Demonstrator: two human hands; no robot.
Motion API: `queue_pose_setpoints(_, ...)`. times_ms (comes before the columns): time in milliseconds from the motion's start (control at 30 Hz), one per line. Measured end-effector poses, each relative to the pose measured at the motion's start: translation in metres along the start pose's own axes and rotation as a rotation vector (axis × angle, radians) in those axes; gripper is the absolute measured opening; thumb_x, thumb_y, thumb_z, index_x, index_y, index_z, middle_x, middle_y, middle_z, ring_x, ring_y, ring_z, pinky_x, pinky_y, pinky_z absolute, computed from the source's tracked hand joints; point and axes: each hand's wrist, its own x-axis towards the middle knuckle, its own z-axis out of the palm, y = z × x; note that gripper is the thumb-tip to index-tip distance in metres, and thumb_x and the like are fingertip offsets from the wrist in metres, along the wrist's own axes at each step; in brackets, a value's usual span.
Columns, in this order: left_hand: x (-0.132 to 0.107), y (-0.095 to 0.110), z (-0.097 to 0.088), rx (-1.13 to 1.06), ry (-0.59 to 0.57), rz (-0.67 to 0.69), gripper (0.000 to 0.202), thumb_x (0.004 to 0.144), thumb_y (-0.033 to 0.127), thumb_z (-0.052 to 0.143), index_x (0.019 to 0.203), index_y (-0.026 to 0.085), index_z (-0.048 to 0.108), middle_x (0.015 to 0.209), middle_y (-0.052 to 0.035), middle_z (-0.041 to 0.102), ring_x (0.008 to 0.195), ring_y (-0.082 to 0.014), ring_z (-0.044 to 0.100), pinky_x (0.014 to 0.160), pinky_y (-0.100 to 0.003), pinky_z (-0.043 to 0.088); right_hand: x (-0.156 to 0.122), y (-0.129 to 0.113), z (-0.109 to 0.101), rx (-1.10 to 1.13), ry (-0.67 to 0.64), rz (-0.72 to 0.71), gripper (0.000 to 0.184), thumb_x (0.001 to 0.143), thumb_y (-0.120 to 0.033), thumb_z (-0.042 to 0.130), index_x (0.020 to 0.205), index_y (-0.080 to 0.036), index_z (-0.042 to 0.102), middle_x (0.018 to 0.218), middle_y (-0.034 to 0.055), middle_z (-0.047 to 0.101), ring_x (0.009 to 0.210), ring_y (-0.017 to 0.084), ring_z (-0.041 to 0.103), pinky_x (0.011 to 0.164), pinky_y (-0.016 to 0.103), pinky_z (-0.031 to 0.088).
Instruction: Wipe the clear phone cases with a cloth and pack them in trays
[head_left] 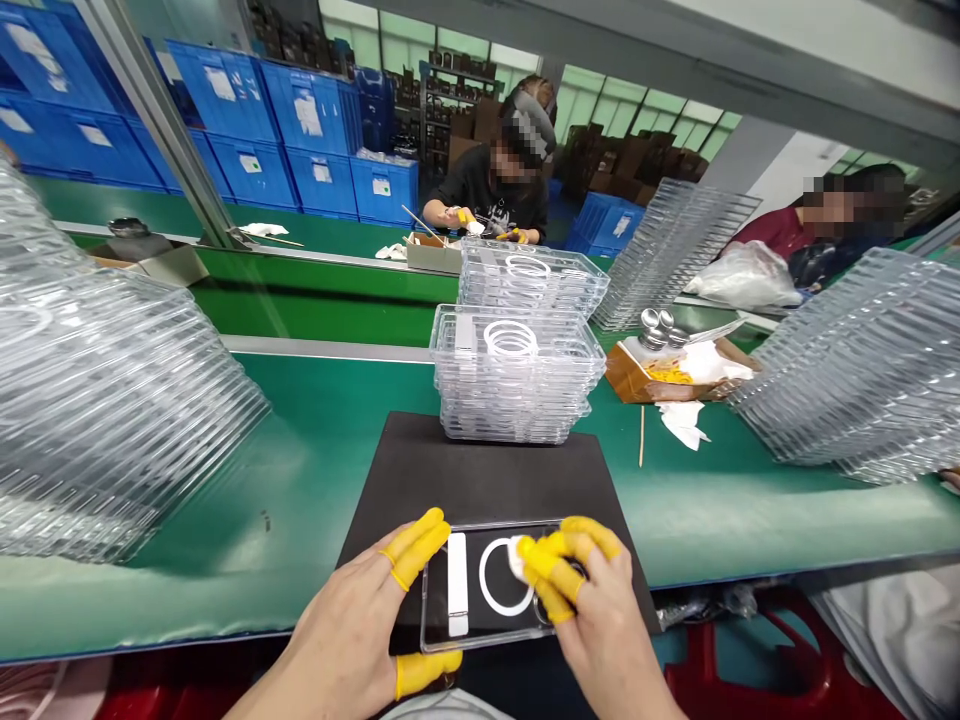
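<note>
A clear phone case [480, 590] with a white ring and a white strip lies flat on a black mat [487, 480] at the near table edge. My left hand [360, 620], yellow finger cots on, grips the case's left end between fingers and thumb. My right hand [585, 600], also in yellow cots, pinches a small white cloth [516, 556] against the ring. A stack of clear cases [517, 370] stands at the mat's far edge.
Tall leaning piles of clear cases stand left [97, 400] and right [862, 370]. A cardboard box [660, 375] with metal caps and tissues sits right of the stack. Two people work across the green conveyor [300, 300]. Blue crates [247, 130] line the back.
</note>
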Motion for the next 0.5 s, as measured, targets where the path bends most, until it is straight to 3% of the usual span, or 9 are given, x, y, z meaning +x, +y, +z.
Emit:
queue_pose_setpoints(67,0.001,0.001,-0.001,-0.012,-0.002,-0.007,0.091,0.074,0.05,0.076,0.144,0.015,0.029,0.138,-0.0172,0.055,0.124,-0.0286,0.057,0.098,-0.037,0.053,0.005,-0.003,0.001,0.009,-0.066,-0.096,0.03,0.09,-0.011,0.052,0.113,-0.025,0.065,0.097,0.0053,0.063,0.102,0.024,0.051,0.091,0.045,0.039)
queue_pose_setpoints(233,0.003,0.002,-0.005,-0.054,-0.028,-0.033,0.093,0.074,0.051,0.075,0.145,0.017,0.025,0.136,-0.0175,0.056,0.123,-0.0297,0.057,0.099,-0.04,0.053,0.022,-0.01,0.003,0.037,-0.018,-0.123,0.025,0.089,-0.01,0.049,0.098,-0.025,0.067,0.091,0.0025,0.066,0.098,0.023,0.054,0.093,0.045,0.035)
queue_pose_setpoints(367,0.002,0.003,-0.005,-0.083,-0.042,-0.048,0.099,0.072,0.052,0.077,0.147,0.018,0.022,0.137,-0.0174,0.055,0.125,-0.0314,0.055,0.1,-0.042,0.052,0.029,-0.008,0.0,0.158,-0.156,-0.331,0.028,0.092,-0.01,0.047,0.102,-0.028,0.067,0.089,-0.0022,0.068,0.095,0.018,0.057,0.097,0.041,0.033)
queue_pose_setpoints(500,0.002,0.002,-0.004,-0.135,-0.05,-0.07,0.095,0.075,0.048,0.076,0.148,0.021,0.02,0.142,-0.0152,0.051,0.127,-0.0301,0.053,0.104,-0.042,0.048,0.03,0.006,-0.004,0.023,-0.138,-0.294,0.025,0.089,-0.012,0.051,0.104,-0.026,0.067,0.092,0.0019,0.068,0.099,0.022,0.056,0.095,0.045,0.034)
